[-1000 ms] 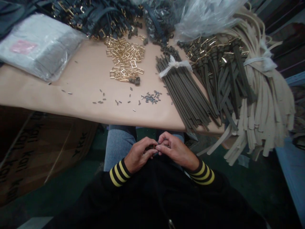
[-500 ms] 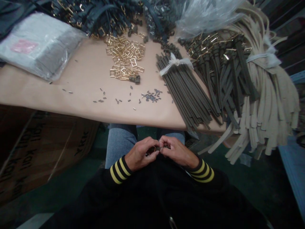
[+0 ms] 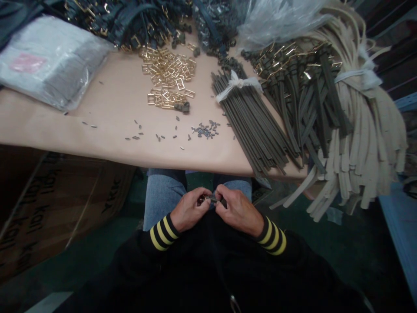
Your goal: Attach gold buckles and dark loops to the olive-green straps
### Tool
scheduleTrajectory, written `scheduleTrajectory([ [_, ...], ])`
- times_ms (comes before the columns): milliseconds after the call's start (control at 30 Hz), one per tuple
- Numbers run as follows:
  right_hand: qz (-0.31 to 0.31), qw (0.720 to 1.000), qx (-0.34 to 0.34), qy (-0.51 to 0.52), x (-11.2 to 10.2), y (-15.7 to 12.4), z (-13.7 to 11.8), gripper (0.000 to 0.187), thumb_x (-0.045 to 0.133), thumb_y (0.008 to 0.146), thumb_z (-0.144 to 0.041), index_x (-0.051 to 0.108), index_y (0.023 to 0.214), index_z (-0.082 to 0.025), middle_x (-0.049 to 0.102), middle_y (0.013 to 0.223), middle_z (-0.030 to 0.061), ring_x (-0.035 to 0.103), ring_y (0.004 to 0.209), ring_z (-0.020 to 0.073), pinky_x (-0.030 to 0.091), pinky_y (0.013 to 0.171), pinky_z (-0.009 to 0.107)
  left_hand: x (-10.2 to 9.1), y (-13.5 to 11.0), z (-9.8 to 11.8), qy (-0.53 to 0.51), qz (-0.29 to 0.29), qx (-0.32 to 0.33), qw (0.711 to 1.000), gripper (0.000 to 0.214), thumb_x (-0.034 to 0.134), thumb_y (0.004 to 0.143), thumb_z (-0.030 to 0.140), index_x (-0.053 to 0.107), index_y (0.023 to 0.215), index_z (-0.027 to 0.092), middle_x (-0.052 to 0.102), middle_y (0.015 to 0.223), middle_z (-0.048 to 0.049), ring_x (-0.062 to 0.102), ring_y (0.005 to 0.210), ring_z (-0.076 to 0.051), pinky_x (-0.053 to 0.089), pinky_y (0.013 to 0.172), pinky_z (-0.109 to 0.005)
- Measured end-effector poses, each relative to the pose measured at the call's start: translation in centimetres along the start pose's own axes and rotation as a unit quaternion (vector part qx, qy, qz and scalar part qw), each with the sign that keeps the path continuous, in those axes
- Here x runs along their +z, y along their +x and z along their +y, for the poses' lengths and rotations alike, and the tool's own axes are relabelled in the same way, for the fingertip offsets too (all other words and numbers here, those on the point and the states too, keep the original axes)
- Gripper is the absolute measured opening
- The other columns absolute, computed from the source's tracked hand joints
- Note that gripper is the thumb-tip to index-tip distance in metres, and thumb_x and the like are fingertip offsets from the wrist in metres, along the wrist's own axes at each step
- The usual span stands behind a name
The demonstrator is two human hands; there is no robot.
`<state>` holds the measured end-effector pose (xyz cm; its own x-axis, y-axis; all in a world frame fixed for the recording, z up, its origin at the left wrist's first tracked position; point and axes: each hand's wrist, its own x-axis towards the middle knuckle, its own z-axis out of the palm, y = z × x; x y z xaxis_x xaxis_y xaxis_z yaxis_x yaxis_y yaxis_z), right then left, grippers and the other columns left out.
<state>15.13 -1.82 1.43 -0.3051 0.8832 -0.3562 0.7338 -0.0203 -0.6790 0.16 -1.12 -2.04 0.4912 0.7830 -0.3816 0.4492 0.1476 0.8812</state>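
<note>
Worktable, brownish covering, spans the scene; dark green floor below, printed carton under it at left.

Both hands close together over the lap, just nearer than the table edge. Left hand pinches one end of a small dark strap piece with gold metal showing at the fingers; right hand grips the other end. Piece bridges the short gap between them, mostly hidden by fingers, so exact fit of metal and strap can't be told. Step in hand looks like two-handed fingertip work on that piece; next move seems to call for a steady left pinch and fine right-hand control.

Around: gold buckles heaped mid-table, small metal bits scattered nearer. Right: tied bundle of dark straps, then buckled straps and pale straps hanging past the edge. Far left: wrapped package, dark blue straps beyond. Main obstacles: strap ends crowding the right edge, loose bits easily knocked.
</note>
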Motion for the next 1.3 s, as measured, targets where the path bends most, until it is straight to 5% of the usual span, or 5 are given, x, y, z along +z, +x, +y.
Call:
scheduleTrajectory([
  [300, -0.026, 0.999, -0.022, 0.009, -0.5, -0.1, 0.8, 0.005, 0.048, 0.072, -0.014, 0.046, 0.075, -0.017, 0.048, 0.059, -0.0029, 0.047, 0.055, 0.0108, 0.034, 0.054, 0.021, -0.2, -0.2, 0.8, 0.024, 0.005, 0.006, 1.0, 0.017, 0.04, 0.076, 0.025, 0.052, 0.074, 0.013, 0.048, 0.062, 0.0011, 0.042, 0.057, -0.011, 0.034, 0.054, -0.022],
  [467, -0.082, 0.994, -0.017, 0.063, -2.1, -0.6, 2.3, 0.03, 0.053, 0.075, -0.026, 0.044, 0.101, -0.015, 0.058, 0.083, 0.0044, 0.056, 0.074, 0.0142, 0.041, 0.067, 0.025, -0.1, -0.4, 0.9, -0.005, -0.009, -0.005, 1.0, 0.017, 0.038, 0.077, 0.026, 0.049, 0.072, 0.014, 0.041, 0.057, 0.0038, 0.037, 0.052, -0.009, 0.031, 0.05, -0.021],
  [733, -0.2, 0.972, 0.017, 0.12, -3.3, -1.1, 2.7, 0.02, 0.039, 0.083, -0.027, 0.049, 0.071, -0.014, 0.057, 0.062, 0.0011, 0.053, 0.051, 0.0087, 0.04, 0.051, 0.019, 0.0, -0.2, 1.0, -0.006, -0.027, -0.002, 1.0, 0.017, 0.036, 0.078, 0.027, 0.046, 0.072, 0.014, 0.035, 0.054, 0.0059, 0.032, 0.049, -0.008, 0.028, 0.047, -0.02],
  [1300, -0.163, 0.98, -0.009, 0.109, -2.0, 0.1, 1.0, 0.022, 0.04, 0.078, -0.021, 0.043, 0.057, -0.015, 0.033, 0.05, -0.0059, 0.031, 0.047, 0.0063, 0.024, 0.044, 0.018, 0.6, -0.6, 0.8, 0.09, 0.019, 0.093, 0.991, 0.019, 0.021, 0.086, 0.023, 0.035, 0.072, 0.02, 0.041, 0.059, 0.0034, 0.044, 0.052, -0.011, 0.035, 0.053, -0.023],
])
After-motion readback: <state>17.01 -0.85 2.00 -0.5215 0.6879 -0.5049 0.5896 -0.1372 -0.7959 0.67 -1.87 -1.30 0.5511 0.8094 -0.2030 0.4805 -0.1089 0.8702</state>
